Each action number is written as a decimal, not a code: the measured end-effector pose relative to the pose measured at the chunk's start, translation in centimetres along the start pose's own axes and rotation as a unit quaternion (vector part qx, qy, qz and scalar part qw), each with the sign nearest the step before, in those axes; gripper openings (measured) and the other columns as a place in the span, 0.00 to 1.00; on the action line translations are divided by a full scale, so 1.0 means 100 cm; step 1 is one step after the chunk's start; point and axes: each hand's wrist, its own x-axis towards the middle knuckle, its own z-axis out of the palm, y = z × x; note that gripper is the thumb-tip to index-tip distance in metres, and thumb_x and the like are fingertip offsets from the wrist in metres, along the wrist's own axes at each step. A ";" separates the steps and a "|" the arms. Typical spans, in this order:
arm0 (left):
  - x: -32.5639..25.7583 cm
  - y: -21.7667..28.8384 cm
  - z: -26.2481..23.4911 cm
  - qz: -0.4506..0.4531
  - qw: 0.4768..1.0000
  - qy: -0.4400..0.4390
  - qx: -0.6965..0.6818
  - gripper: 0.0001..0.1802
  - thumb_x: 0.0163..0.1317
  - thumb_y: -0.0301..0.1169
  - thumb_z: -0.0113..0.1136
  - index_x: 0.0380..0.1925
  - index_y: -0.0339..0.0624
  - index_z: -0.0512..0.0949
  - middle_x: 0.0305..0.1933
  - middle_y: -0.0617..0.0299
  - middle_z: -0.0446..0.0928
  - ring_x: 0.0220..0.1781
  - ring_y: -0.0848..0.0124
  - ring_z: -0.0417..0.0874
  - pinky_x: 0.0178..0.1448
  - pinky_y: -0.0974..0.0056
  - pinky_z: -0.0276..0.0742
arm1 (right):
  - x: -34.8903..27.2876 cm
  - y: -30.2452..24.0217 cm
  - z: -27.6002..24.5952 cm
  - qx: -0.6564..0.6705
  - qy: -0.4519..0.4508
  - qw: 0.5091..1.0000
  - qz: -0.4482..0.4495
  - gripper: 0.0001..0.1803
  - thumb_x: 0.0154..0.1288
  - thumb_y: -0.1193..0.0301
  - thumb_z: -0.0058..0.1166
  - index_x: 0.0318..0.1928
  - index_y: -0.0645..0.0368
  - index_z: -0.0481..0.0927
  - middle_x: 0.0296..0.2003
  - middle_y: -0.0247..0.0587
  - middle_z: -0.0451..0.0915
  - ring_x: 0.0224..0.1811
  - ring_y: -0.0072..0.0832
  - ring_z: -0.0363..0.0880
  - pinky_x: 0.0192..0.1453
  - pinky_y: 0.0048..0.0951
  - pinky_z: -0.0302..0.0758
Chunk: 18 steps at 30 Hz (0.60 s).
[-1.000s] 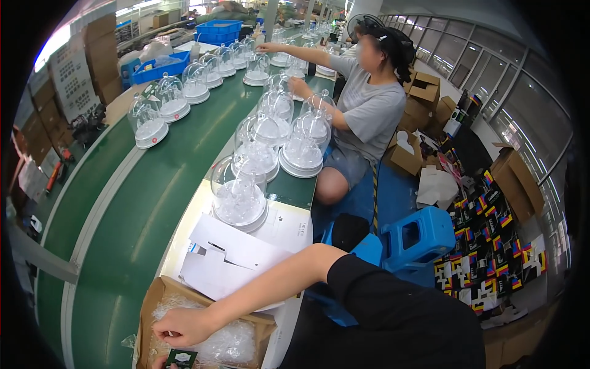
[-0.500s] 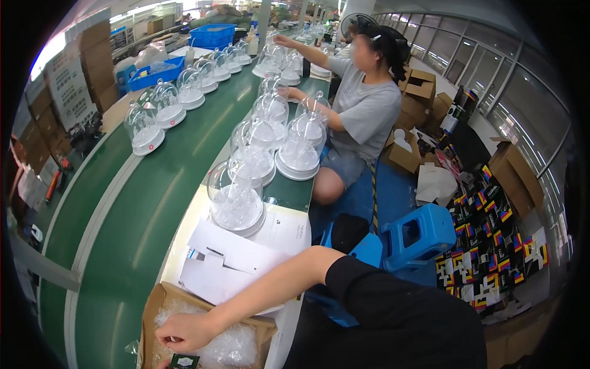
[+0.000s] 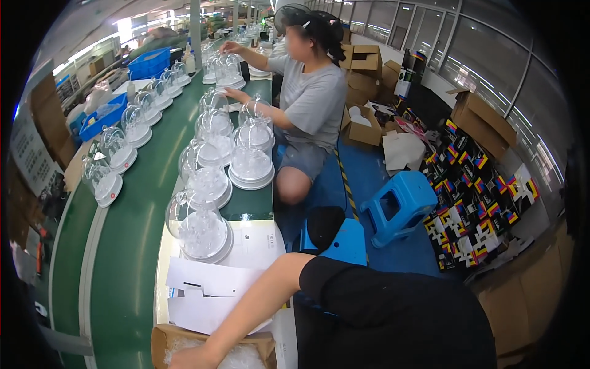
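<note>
My right hand reaches down into an open brown cardboard box at the bottom of the head view. Its fingers are cut off by the lower edge, so their grip is hidden. Around the hand lie small clear plastic pieces and bags inside the box. Just beyond the box, a folded white card sheet rests on the table, partly behind my forearm. Farther on stands the nearest clear dome on a round white base. My left hand is out of view.
More domes on white bases stand ahead, and a row lines the green conveyor. A co-worker sits at the far right of the table, one hand at a dome. Blue stools and cartons occupy the right side.
The view has swung right and lifted, so the box sits lower in the picture. My right hand stays at the box; its fingers and a small dark green card have left the frame.
</note>
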 end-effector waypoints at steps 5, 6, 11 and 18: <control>-0.008 -0.014 -0.009 0.013 0.998 -0.015 0.061 0.20 0.61 0.21 0.57 0.54 0.34 0.70 0.39 0.53 0.79 0.32 0.70 0.79 0.35 0.69 0.77 | 0.003 0.002 0.005 -0.015 0.007 1.000 -0.018 0.09 0.61 0.65 0.53 0.29 0.57 0.76 0.22 0.45 0.76 0.27 0.41 0.77 0.32 0.41 0.71; -0.006 -0.011 -0.009 0.011 0.998 -0.014 0.061 0.20 0.61 0.21 0.57 0.54 0.34 0.70 0.39 0.53 0.79 0.32 0.70 0.79 0.35 0.69 0.77 | 0.004 0.002 0.005 -0.014 0.006 1.000 -0.016 0.10 0.62 0.64 0.53 0.29 0.57 0.76 0.22 0.45 0.76 0.27 0.41 0.77 0.32 0.41 0.71; -0.008 -0.019 -0.008 0.018 1.000 -0.015 -0.005 0.17 0.62 0.22 0.56 0.52 0.35 0.70 0.37 0.54 0.78 0.31 0.70 0.79 0.35 0.69 0.77 | 0.004 -0.001 0.002 -0.012 -0.003 1.000 -0.008 0.10 0.62 0.64 0.53 0.29 0.56 0.76 0.23 0.45 0.76 0.27 0.42 0.77 0.32 0.41 0.71; -0.010 -0.007 -0.010 -0.035 0.999 -0.023 0.030 0.19 0.63 0.23 0.55 0.54 0.35 0.67 0.39 0.52 0.77 0.33 0.68 0.80 0.37 0.68 0.77 | 0.004 -0.005 -0.001 -0.013 -0.019 1.000 0.011 0.09 0.61 0.64 0.52 0.29 0.56 0.76 0.23 0.45 0.76 0.28 0.42 0.77 0.33 0.41 0.72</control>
